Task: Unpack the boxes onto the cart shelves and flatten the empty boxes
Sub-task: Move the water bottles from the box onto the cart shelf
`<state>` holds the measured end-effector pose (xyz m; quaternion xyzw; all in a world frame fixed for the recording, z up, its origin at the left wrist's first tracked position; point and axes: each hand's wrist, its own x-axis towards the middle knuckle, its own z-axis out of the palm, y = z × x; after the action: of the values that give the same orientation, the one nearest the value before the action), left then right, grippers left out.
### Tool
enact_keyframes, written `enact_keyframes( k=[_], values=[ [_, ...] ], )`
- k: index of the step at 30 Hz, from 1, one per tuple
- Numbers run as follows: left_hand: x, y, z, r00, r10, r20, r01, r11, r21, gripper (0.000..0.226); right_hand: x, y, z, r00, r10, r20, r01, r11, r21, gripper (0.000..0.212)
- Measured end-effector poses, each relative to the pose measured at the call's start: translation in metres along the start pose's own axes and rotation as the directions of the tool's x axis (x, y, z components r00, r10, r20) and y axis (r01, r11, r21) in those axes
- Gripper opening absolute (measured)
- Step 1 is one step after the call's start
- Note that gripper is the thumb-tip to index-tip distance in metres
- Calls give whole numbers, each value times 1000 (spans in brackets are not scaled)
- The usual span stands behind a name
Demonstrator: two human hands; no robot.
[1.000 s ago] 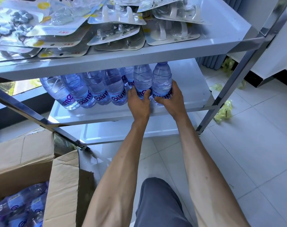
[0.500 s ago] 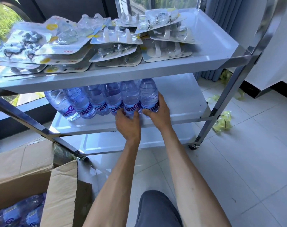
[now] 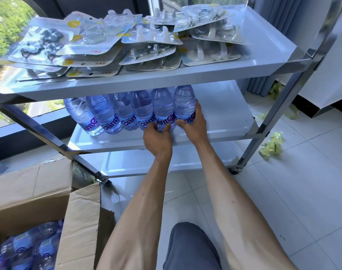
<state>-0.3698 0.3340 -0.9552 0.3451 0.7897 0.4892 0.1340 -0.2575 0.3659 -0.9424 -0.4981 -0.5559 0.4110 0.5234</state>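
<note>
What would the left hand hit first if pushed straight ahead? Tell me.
The left hand points at the clear plastic water bottle with a blue label it already touches; that bottle comes first, others probably behind.

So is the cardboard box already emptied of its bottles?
No, the open cardboard box at lower left holds water bottles lying inside it.

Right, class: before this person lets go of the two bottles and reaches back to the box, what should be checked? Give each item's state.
1. Right hand bottle upright on the middle shelf: ok.
2. Left hand bottle upright in the row: ok.
3. Shelf space free to the right: ok.
4. Cardboard box open, bottles left inside: ok.
5. Bottle bases fully inside the shelf lip: cannot tell.
</note>
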Motion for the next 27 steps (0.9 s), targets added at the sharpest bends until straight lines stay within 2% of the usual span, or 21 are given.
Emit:
enact_keyframes(
  k=[6,9,12,16,18,22,27],
  values=[
    [6,4,-1,998,-51,41,53,998,-47,36,7,-1,8,999,1,-34,-3,998,-67,80],
    [1,0,-12,996,-26,90,38,991,-129,21,7,2,9,998,50,-43,-57,980,-193,73],
    [-4,-19,-43,993,60,100,-41,983,-180,8,-8,7,21,968,77,-239,-141,954,-264,62],
    [10,-59,-109,989,2,-149,-24,989,-147,13,-54,5,60,850,14,-527,-132,974,-187,58],
    [20,-82,-149,960,-80,-270,35,985,-167,16,-79,-1,87,824,1,-567,-98,985,-142,53],
    [33,-135,-220,900,-239,-365,191,968,-163,18,-131,-18,157,913,7,-408,-50,994,-95,46],
    [36,-214,-291,818,-393,-420,361,919,-156,17,-191,-37,260,993,60,-103,-68,995,-77,29]
  ],
)
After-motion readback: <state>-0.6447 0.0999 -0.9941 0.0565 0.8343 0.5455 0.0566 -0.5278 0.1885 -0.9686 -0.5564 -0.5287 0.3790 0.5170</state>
